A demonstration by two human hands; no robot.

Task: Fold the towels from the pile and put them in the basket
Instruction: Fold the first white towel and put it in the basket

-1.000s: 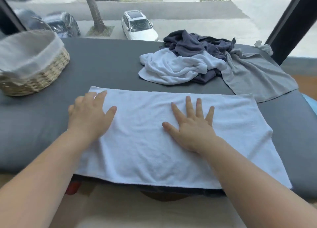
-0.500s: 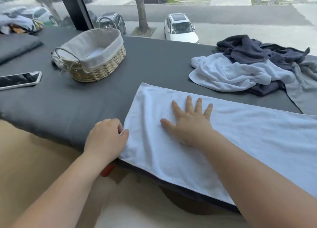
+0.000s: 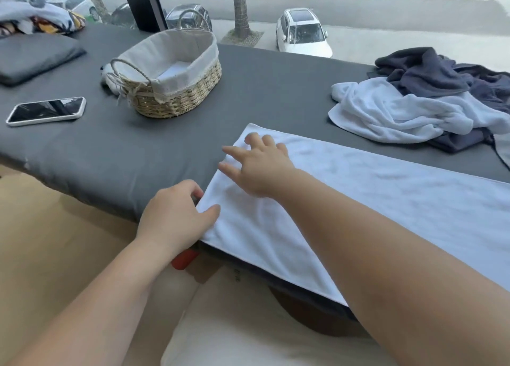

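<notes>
A white towel (image 3: 372,200) lies flat along the near edge of the dark grey padded surface (image 3: 124,156), folded into a long strip. My left hand (image 3: 176,214) pinches the towel's near left corner between thumb and fingers. Fingers spread, my right hand (image 3: 256,167) rests on the towel's left end near the far corner. At the far right sits the pile: a crumpled white towel (image 3: 400,112) under dark navy towels (image 3: 430,73). A woven basket (image 3: 176,95) with a pale cloth lining stands at the far left; something white lies flat on its bottom.
A phone (image 3: 47,110) lies face up left of the basket. A folded dark grey cushion (image 3: 33,54) and patterned cloth sit at the far left. A window with a dark post runs behind the surface. Below the near edge are a red object (image 3: 185,258) and pale floor.
The view swung left, bringing the basket and phone into sight. My left hand slid to the towel's near left corner and closed on it. My right hand moved toward the far left corner.
</notes>
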